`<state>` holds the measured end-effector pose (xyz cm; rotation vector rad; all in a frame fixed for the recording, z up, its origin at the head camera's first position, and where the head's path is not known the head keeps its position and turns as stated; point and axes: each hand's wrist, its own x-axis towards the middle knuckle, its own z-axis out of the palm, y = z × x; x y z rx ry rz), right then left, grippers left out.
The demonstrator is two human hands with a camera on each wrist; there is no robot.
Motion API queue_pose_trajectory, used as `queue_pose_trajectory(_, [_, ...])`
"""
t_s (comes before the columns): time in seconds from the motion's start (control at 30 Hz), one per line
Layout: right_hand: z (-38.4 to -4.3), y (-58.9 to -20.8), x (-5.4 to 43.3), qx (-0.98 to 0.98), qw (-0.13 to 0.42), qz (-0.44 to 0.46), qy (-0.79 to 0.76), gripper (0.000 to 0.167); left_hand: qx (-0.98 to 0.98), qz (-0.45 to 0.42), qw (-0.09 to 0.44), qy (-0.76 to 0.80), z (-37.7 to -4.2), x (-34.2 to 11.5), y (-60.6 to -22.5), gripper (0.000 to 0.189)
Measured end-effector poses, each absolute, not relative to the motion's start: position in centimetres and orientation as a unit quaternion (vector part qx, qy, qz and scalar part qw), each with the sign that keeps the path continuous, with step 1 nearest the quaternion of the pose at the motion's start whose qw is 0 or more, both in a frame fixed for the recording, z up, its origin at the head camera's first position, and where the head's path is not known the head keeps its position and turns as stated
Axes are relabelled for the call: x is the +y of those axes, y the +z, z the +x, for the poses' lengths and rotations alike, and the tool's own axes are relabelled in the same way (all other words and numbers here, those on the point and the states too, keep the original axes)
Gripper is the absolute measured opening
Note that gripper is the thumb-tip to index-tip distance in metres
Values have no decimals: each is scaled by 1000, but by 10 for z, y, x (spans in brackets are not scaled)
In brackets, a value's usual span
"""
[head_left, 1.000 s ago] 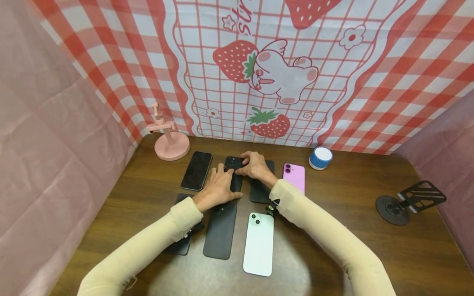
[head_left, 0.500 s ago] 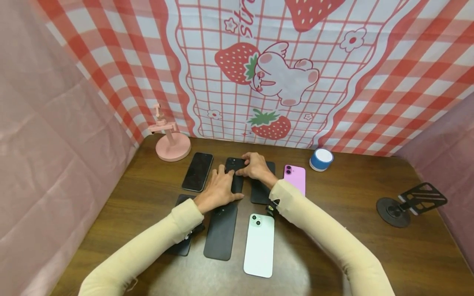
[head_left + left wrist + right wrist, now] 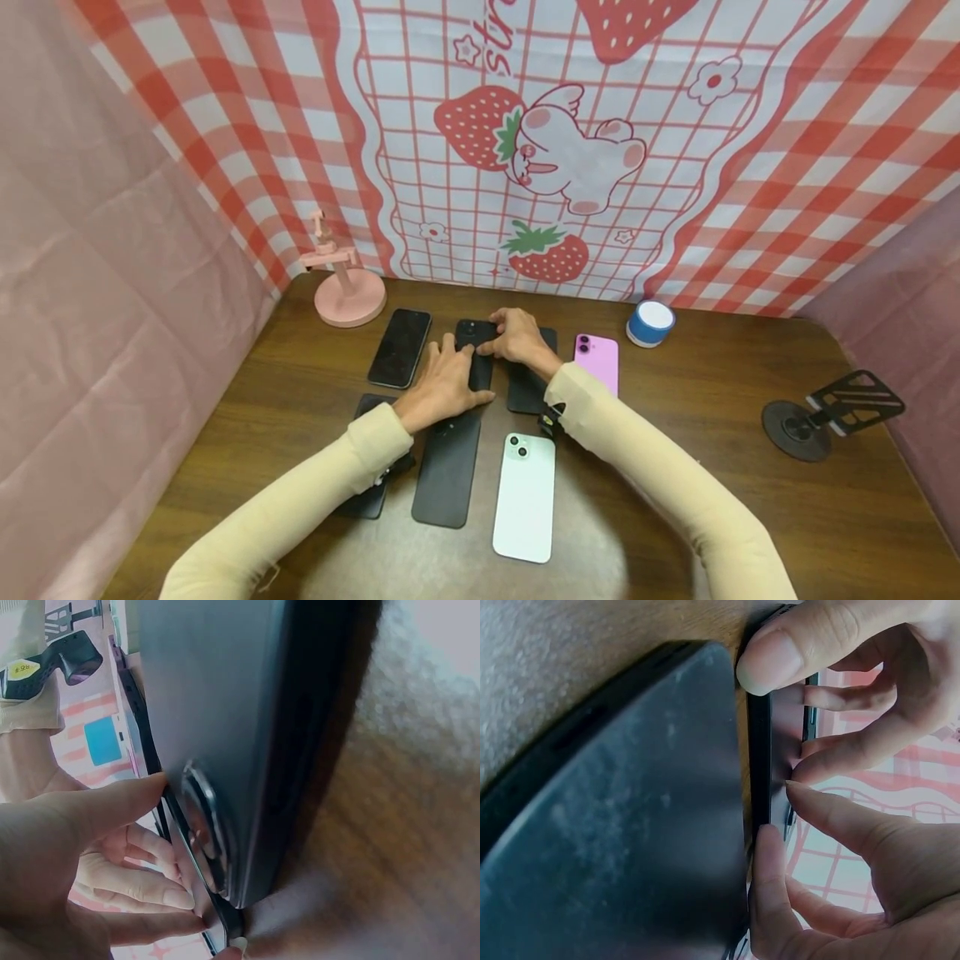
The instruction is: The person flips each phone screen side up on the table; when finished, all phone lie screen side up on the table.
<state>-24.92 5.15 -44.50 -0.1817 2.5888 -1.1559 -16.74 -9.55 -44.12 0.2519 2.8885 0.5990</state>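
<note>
A black phone (image 3: 481,375) lies back up at the back middle, its camera corner at the far end. My left hand (image 3: 438,385) grips it across its width, thumb (image 3: 776,660) at the right edge and other fingers toward the left. At the far right corner my right hand (image 3: 517,337) pinches the same phone, one finger (image 3: 771,859) along the edge and the thumb on its back. A larger dark phone (image 3: 447,475) lies right in front, under my left wrist. Another dark phone (image 3: 652,802) sits beneath my right hand and wrist.
Around my hands lie a phone with a dark screen (image 3: 400,348), a pink phone (image 3: 597,362), a mint phone (image 3: 524,500) and a dark phone (image 3: 367,500) under my left forearm. A pink stand (image 3: 348,296), a blue-and-white cylinder (image 3: 649,323) and a black folding stand (image 3: 798,427) stand farther out.
The head view shifts slightly. Both hands stay in place on the black phone, and the other phones have not moved.
</note>
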Motion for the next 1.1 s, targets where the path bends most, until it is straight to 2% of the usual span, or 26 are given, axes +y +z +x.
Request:
queue_pose_trajectory(0.37, [-250, -441, 49, 908, 164, -79, -376, 70, 974, 84, 94, 190, -169, -97, -439, 85])
queue_pose_trajectory(0.6, [-250, -440, 48, 917, 154, -79, -359, 68, 974, 90, 91, 186, -171, -100, -439, 86])
queue_pose_trajectory(1.1, [-248, -443, 47, 904, 173, -61, -387, 68, 972, 94, 94, 195, -170, -100, -443, 85])
